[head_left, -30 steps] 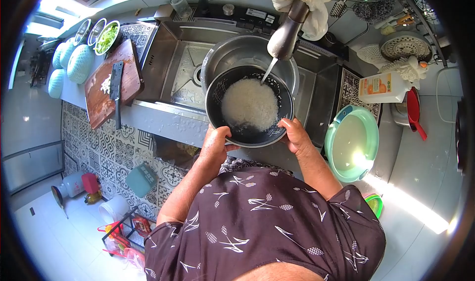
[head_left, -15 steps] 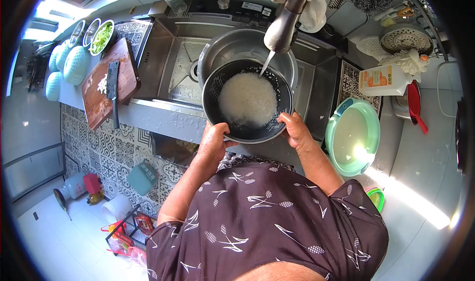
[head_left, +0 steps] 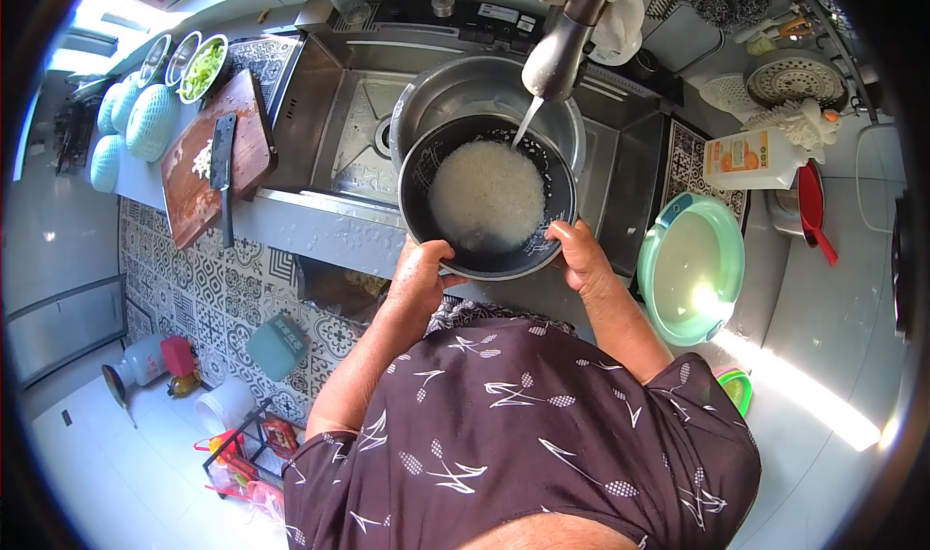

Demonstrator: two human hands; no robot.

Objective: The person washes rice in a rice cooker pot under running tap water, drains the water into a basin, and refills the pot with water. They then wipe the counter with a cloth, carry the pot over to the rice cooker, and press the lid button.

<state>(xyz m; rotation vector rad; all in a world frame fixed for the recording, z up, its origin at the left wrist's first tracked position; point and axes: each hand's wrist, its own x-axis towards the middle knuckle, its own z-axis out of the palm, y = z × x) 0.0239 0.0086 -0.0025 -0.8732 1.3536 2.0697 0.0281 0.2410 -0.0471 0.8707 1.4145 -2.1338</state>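
Observation:
A dark round pot [head_left: 418,197] is held at the sink's front edge, with white rice [head_left: 487,197] and water inside. My left hand [head_left: 422,274] grips its near rim on the left, thumb over the edge. On the right of the near rim, my right hand [head_left: 578,255] grips it the same way; the fingers under the pot are hidden. Water runs from the faucet [head_left: 554,58] into the pot. Behind and partly under the pot is a large metal basin [head_left: 417,100] in the sink [head_left: 354,177].
Left of the sink lie a cutting board [head_left: 252,143], a cleaver [head_left: 223,158] and chopped white bits, near a bowl of green vegetables [head_left: 203,70] and pale green baskets [head_left: 151,124]. To the right are a green basin [head_left: 690,269], a white jug [head_left: 756,160] and a red-handled utensil [head_left: 812,201].
The rice looks slightly more covered by cloudy water. Both hands keep their hold on the pot, which sits a little higher in view than a second ago; the whole view has shifted slightly.

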